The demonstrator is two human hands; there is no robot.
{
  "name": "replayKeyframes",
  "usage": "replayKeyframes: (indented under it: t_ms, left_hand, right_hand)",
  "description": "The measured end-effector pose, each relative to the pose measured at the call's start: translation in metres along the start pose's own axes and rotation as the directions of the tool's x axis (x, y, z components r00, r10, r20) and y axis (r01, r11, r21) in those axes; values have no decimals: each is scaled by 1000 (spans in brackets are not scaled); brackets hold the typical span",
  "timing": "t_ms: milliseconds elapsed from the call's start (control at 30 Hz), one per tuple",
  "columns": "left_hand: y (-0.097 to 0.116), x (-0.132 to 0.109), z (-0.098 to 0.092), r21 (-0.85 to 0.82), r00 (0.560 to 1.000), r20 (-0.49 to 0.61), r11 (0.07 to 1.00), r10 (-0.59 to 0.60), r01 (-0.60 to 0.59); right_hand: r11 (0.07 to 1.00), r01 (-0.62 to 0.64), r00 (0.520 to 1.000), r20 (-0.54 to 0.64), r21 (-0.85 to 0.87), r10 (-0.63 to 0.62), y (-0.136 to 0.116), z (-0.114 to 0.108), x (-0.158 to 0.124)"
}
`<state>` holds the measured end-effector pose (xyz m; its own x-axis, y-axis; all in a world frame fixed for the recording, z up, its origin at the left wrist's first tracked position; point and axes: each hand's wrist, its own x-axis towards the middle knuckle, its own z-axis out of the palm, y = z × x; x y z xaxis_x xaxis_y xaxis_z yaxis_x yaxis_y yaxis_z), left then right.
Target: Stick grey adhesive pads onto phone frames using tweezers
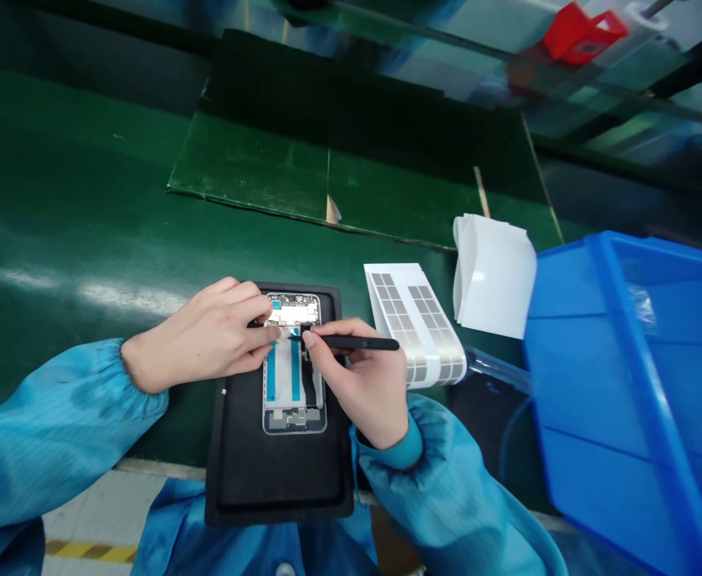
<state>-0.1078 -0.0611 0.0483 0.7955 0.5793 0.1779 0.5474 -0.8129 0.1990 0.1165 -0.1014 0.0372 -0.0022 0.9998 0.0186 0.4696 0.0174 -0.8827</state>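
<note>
An open smartphone housing [284,380] lies face up on a black rubber mat [278,476], showing a circuit board at its top and blue strips down its middle. My left hand [206,336] rests across the housing's upper part, fingertips at its top half; whether they pinch anything is hidden. My right hand [356,376] grips slim black tweezers [359,343], with the tip over the housing next to my left fingertips. A sheet of grey labels [416,328] curls just beyond my right hand.
A white curled film sheet [495,276] lies beyond the labels. A large blue plastic bin [627,400] fills the right side. The bench has a green mat [74,200], with a green board [351,176] behind it. A red object [584,32] shows far off.
</note>
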Motion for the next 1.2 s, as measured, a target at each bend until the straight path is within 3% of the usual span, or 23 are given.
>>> replayKeyframes:
  t_ms: [500, 1200]
  left_hand:
    - [-1, -1, -2, -11, 997, 75, 1000, 27, -27]
    - [-3, -4, -4, -77, 994, 93, 996, 49, -42]
  right_hand:
    - [961, -88, 992, -65, 260, 109, 7, 5, 2]
    - [958, -96, 992, -50, 270, 114, 12, 6, 4]
